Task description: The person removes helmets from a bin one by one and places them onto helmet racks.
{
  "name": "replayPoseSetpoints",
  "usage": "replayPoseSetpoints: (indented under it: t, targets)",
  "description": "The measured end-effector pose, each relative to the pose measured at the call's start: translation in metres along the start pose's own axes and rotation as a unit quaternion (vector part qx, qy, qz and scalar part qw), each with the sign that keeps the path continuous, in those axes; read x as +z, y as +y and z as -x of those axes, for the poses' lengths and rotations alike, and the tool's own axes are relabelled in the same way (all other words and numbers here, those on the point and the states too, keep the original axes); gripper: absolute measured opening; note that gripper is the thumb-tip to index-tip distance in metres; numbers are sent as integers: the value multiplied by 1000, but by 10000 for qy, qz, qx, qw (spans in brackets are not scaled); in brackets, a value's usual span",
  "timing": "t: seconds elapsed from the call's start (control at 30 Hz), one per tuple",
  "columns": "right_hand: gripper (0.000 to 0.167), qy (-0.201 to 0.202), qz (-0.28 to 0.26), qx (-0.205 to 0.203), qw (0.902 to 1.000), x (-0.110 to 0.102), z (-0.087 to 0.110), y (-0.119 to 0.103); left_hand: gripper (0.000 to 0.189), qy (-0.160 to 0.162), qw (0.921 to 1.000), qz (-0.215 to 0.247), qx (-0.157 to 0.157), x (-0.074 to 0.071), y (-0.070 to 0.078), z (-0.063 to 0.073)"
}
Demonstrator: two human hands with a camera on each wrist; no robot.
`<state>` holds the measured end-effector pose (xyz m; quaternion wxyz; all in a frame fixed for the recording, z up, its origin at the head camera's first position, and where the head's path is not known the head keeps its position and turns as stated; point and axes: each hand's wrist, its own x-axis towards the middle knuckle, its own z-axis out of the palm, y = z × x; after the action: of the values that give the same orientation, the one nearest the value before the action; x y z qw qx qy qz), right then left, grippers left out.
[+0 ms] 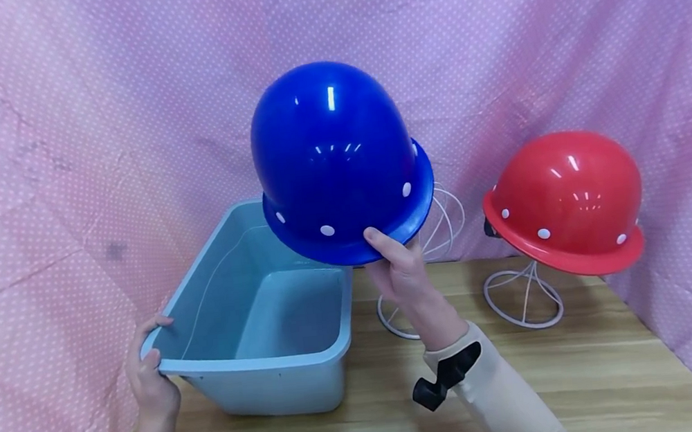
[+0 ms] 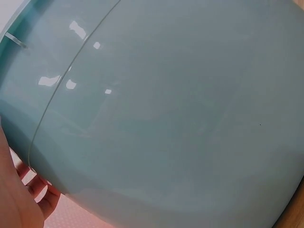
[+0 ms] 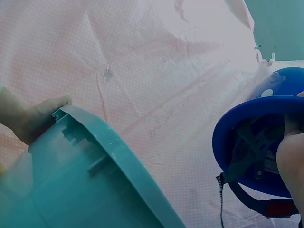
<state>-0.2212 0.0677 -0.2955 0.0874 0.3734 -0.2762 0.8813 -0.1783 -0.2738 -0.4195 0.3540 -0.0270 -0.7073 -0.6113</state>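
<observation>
My right hand grips the brim of a blue hard hat, thumb on top and the other fingers underneath. The hat is held up in the air, crown upward and slightly tilted, over the right back part of a light blue plastic bin. From below, the right wrist view shows the inside of the hat, with its dark harness and a chin strap hanging down. At the bin's near left corner, my left hand holds the rim, the thumb on one side of the corner and fingers over the edge.
On the right, a red hard hat sits on a white wire stand. A second wire stand is partly hidden behind the blue hat and right hand. Pink dotted cloth hangs behind and beside the wooden table.
</observation>
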Motion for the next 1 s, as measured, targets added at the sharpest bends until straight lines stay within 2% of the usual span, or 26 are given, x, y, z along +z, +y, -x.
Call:
replayPoseSetpoints:
  t: [0.13,0.3,0.4,0.6,0.7,0.83,1.0]
  targets:
    - [64,-74,-13,-347,9994,-2,-1,-4,49,-21,10000,20,-90,0,0,0]
    - [56,192,-199,-865,9959,-5,-4,-10,48,-5,9998,167,-54,0,-1,0]
    - [54,309,-388,-1029,9935,-9,-5,-14,48,-7,9997,231,-49,1,-1,-1]
    - [51,381,-508,-983,9931,-18,-5,-19,49,39,9994,252,-225,2,0,-1]
    - [48,469,-577,-1086,9913,-23,-5,-19,49,49,9992,271,-303,2,0,-2]
    - [46,592,-757,-1275,9872,-28,-5,-20,50,22,9993,185,-314,2,1,-2]
    - [41,744,-709,-1181,9877,-37,-4,-22,50,62,9994,146,-304,2,0,-2]
